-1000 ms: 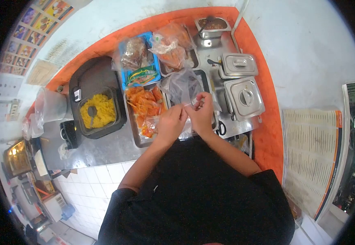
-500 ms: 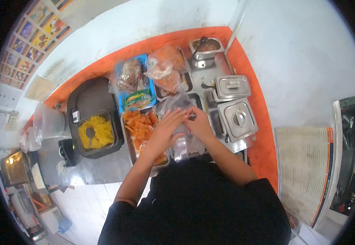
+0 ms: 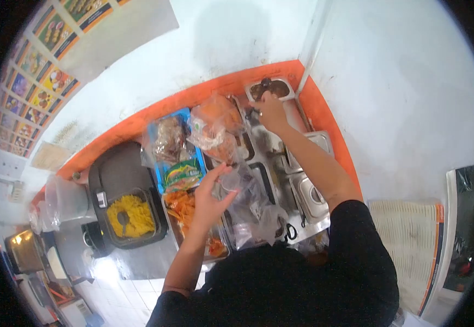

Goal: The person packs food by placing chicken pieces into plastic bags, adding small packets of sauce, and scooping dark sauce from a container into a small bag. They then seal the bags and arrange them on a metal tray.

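Note:
My left hand [image 3: 210,199] is over the middle of the counter, its thumb and fingers closed around a small clear plastic cup [image 3: 229,182]. Below that cup lies a heap of clear plastic bags [image 3: 250,212]. My right hand [image 3: 271,113] reaches to the far right, its fingers closed on a black ladle [image 3: 266,83] at the steel pan [image 3: 286,90]. Dark brown food is in that pan. Part of the ladle is hidden by my fingers.
Orange fried pieces [image 3: 179,210] fill a tray at left of centre. Yellow rice [image 3: 133,215] sits in a dark container. A blue tray [image 3: 163,177] holds bagged food, with an orange-filled bag [image 3: 215,128] alongside. Lidded steel pans [image 3: 309,199] and scissors [image 3: 291,231] are on the right.
My hands were together over the plastic bags and have parted. My right hand has moved forward and right to the ladle. A clear cup now shows in my left hand. The view has tilted up.

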Available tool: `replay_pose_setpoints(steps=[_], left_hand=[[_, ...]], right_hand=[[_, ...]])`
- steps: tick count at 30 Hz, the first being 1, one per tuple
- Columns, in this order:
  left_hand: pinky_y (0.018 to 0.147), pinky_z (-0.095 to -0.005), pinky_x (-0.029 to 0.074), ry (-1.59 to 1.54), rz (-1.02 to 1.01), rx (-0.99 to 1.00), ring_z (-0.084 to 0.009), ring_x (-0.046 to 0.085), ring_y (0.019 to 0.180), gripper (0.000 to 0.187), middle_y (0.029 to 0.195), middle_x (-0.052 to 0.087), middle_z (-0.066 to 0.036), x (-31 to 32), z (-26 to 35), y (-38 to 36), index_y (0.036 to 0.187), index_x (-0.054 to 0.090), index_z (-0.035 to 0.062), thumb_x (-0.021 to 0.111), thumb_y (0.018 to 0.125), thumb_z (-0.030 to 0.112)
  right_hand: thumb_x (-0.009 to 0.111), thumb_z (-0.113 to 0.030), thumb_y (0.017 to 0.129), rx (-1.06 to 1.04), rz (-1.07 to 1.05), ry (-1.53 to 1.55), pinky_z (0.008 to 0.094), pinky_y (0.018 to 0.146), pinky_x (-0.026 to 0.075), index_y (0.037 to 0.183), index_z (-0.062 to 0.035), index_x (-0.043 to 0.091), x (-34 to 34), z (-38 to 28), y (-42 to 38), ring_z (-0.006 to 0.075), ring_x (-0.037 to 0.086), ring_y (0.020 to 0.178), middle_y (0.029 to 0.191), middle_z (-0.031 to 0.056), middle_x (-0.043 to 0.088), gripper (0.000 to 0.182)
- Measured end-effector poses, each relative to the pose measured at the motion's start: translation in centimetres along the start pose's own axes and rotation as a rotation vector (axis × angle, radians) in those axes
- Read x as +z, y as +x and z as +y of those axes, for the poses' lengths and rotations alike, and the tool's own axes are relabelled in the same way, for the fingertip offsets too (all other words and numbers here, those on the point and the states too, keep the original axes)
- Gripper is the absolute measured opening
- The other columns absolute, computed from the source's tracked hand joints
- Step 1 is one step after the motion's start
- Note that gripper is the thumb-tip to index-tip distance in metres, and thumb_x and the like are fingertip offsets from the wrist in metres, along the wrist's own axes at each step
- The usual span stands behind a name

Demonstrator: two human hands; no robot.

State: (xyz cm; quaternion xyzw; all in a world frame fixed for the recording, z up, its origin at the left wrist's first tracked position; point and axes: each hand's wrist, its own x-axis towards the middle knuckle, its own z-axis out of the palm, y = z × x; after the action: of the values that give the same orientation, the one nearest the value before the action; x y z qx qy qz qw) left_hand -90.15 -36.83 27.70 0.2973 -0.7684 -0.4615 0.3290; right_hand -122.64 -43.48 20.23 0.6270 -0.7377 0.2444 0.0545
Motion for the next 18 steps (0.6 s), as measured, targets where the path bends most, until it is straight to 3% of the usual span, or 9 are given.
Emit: replay_pose_setpoints(steps=[2,4,6,7,9,13,16,18], left_hand=[[0.097,-0.0358,0.048,0.032,0.006,0.028,-0.0239,0.062,0.117,0.076,0.126,0.066,-0.014,-0.2,0.2,1.0,0.140,0.050,0.0032,0.084,0.072,0.002],[0.089,-0.0331,0.049,0.005,0.034,0.015,-0.0238,0.064,0.115,0.075,0.126,0.067,-0.013,0.1,-0.1,1.7,0.139,0.052,0.0048,0.084,0.071,0.003],[0.090,-0.0331,0.050,-0.054,0.046,0.001,-0.0235,0.063,0.115,0.078,0.127,0.066,-0.014,0.3,-1.2,2.3,0.141,0.050,0.0033,0.084,0.071,0.002],[0.091,-0.0331,0.050,-0.092,0.051,-0.008,-0.0232,0.063,0.115,0.079,0.127,0.065,-0.015,0.3,-1.7,2.4,0.142,0.049,0.0031,0.084,0.071,0.001],[0.092,-0.0331,0.050,-0.152,0.050,-0.025,-0.0227,0.063,0.115,0.080,0.130,0.064,-0.015,0.6,-2.2,2.7,0.143,0.047,0.0028,0.084,0.072,0.000],[0.094,-0.0335,0.051,-0.245,0.025,-0.033,-0.0225,0.062,0.116,0.081,0.135,0.060,-0.017,1.2,-2.7,3.7,0.144,0.045,0.0023,0.082,0.073,-0.003],[0.096,-0.0343,0.050,-0.284,0.005,-0.013,-0.0227,0.061,0.119,0.081,0.136,0.059,-0.017,2.0,-3.1,4.3,0.145,0.044,0.0020,0.082,0.074,-0.003],[0.097,-0.0348,0.050,-0.273,-0.009,0.003,-0.0229,0.059,0.121,0.081,0.136,0.058,-0.017,2.5,-2.8,4.7,0.145,0.044,0.0020,0.081,0.074,-0.003]], right_hand=[[0.071,-0.008,0.075,-0.095,-0.151,-0.073,0.0428,0.085,0.047,0.106,-0.0218,0.076,0.4,0.8,1.1,0.0313,0.054,0.100,0.103,0.0105,0.051,0.034],[0.072,-0.010,0.075,-0.154,-0.082,-0.058,0.0425,0.085,0.047,0.096,-0.0178,0.074,1.4,2.1,2.2,0.0310,0.056,0.097,0.096,0.0091,0.052,0.022],[0.073,-0.011,0.074,-0.196,0.011,-0.018,0.0426,0.084,0.047,0.090,-0.0145,0.073,2.4,3.6,2.9,0.0308,0.057,0.095,0.093,0.0076,0.054,0.016],[0.071,-0.013,0.075,-0.170,0.063,0.029,0.0435,0.083,0.047,0.086,-0.0090,0.071,1.2,3.5,3.5,0.0325,0.058,0.094,0.089,0.0085,0.057,0.012],[0.069,-0.015,0.080,-0.089,0.166,0.103,0.0453,0.084,0.048,0.087,-0.0071,0.071,-1.4,4.1,4.3,0.0344,0.059,0.096,0.092,0.0111,0.061,0.011],[0.064,-0.022,0.090,0.030,0.377,0.233,0.0488,0.083,0.049,0.091,-0.0028,0.071,-4.3,4.2,4.8,0.0387,0.062,0.093,0.093,0.0169,0.066,0.021],[0.061,-0.028,0.094,0.205,0.181,0.190,0.0490,0.081,0.050,0.095,-0.0010,0.072,-4.4,4.0,4.1,0.0398,0.065,0.088,0.090,0.0194,0.069,0.029],[0.064,-0.024,0.093,0.270,0.122,0.199,0.0403,0.071,0.053,0.095,-0.0004,0.073,-1.0,6.2,3.9,0.0321,0.068,0.075,0.083,0.0165,0.072,0.026]])
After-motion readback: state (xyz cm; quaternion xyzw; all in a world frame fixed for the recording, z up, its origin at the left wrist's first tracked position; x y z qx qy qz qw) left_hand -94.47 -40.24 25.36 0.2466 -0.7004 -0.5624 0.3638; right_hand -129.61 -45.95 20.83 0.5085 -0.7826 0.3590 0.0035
